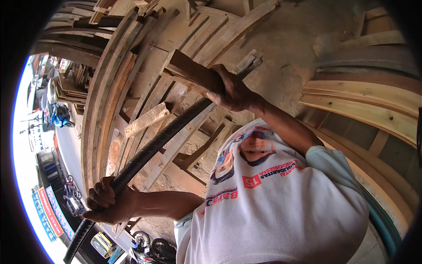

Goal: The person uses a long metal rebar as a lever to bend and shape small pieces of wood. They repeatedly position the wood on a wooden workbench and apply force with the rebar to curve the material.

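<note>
My left hand (pixel 107 200) is closed around a long black bar (pixel 151 146) that runs diagonally from the lower left toward the upper middle, ribbed at its lower end. My right hand (pixel 228 88) grips a short, thick, dark wooden block (pixel 191 72) lying across the bar's upper part; whether the fingers also touch the bar is unclear. A paler grey tip (pixel 250 61) shows beyond that hand. A short pale wood piece (pixel 145 119) lies just left of the bar. My printed white shirt (pixel 281 211) fills the lower right.
Long curved timbers (pixel 105 101) and boards (pixel 360 101) lie on both sides and across the dusty floor (pixel 290 53). Stacked wood (pixel 70 88) stands at the left edge. Beyond is a street (pixel 70 149) with parked motorbikes (pixel 61 115) and a yellow vehicle (pixel 102 244).
</note>
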Tool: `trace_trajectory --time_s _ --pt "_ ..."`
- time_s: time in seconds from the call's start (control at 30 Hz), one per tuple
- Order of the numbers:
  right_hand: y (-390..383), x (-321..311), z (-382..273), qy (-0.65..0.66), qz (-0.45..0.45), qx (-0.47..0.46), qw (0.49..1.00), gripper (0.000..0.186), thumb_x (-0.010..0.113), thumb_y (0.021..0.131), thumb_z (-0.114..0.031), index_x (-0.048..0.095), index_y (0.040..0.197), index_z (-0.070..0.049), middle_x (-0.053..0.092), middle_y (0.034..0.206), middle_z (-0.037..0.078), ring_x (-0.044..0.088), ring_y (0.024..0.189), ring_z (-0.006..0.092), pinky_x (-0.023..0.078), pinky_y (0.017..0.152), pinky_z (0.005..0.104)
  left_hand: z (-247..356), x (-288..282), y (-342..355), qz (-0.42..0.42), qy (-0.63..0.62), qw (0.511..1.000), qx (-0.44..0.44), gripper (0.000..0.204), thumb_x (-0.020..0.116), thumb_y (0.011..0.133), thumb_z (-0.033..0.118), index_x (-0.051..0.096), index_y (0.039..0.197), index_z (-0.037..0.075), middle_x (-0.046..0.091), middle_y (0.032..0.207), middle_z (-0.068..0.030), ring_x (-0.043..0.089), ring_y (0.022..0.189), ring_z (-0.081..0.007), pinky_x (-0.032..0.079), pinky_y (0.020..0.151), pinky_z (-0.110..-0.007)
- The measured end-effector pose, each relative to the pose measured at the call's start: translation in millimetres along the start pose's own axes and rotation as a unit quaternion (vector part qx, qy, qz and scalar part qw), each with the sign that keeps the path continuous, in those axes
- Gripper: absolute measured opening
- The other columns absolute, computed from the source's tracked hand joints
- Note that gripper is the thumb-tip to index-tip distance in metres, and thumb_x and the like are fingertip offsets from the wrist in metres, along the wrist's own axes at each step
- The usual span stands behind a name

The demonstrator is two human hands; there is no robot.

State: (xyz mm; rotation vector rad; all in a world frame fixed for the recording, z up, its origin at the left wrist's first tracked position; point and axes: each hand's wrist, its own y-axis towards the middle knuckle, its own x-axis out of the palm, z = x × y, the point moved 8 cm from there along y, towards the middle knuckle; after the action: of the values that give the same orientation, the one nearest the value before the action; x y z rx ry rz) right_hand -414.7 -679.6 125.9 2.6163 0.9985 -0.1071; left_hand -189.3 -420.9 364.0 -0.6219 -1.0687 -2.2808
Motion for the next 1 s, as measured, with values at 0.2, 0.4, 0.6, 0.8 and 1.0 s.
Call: trace_trajectory --time_s 0.2,0.4,0.6,0.8,1.0 --pt "16.0 -9.7 14.9 0.021 0.025 0.003 0.999 0.055 0.071 0.087 -0.029 0.042 0.126 -0.004 0.062 0.096 0.023 0.065 0.090 0.0388 0.051 0.080 0.0463 -19.6 56.9 26.5 -0.025 0.107 0.994 0.020 0.054 0.048 0.106 0.048 0.037 0.062 0.018 0.032 0.057 0.0052 0.033 0.049 -0.0079 0.033 0.052 -0.025" --pt "33.5 -26.6 31.6 0.039 0.027 0.042 0.998 0.066 0.066 0.086 -0.040 0.042 0.133 -0.001 0.061 0.106 0.024 0.062 0.094 0.0371 0.049 0.085 0.0457 -49.4 75.9 30.2 -0.017 0.066 0.998 0.016 0.053 0.049 0.106 0.049 0.037 0.064 0.019 0.031 0.055 0.0067 0.032 0.049 -0.0069 0.033 0.052 -0.024" --pt "40.4 -26.2 31.3 -0.039 0.033 -0.011 0.999 0.067 0.064 0.087 -0.046 0.043 0.131 0.000 0.064 0.101 0.026 0.066 0.090 0.0401 0.052 0.080 0.0473 -56.1 37.6 13.5 0.005 0.055 0.998 0.030 0.046 0.052 0.105 0.049 0.046 0.073 0.015 0.035 0.062 0.0054 0.035 0.052 -0.0070 0.035 0.056 -0.024" --pt "24.3 25.6 31.6 -0.085 0.008 -0.011 0.996 0.063 0.064 0.090 -0.043 0.044 0.132 0.001 0.062 0.109 0.029 0.065 0.100 0.0429 0.051 0.087 0.0484 101.8 -174.7 -30.8 0.228 -0.006 0.963 0.145 0.033 0.066 0.099 0.031 0.053 0.096 0.002 0.044 0.068 0.0009 0.044 0.058 -0.0094 0.041 0.055 -0.025" --pt "1.1 92.6 32.6 -0.100 -0.045 0.010 0.994 0.064 0.065 0.091 -0.043 0.045 0.132 0.003 0.060 0.113 0.029 0.062 0.103 0.0444 0.050 0.089 0.0480 92.8 -388.5 -190.1 0.544 0.100 0.832 0.043 0.033 0.046 0.108 0.025 0.043 0.077 0.012 0.031 0.052 0.0032 0.030 0.040 -0.0111 0.032 0.037 -0.028"
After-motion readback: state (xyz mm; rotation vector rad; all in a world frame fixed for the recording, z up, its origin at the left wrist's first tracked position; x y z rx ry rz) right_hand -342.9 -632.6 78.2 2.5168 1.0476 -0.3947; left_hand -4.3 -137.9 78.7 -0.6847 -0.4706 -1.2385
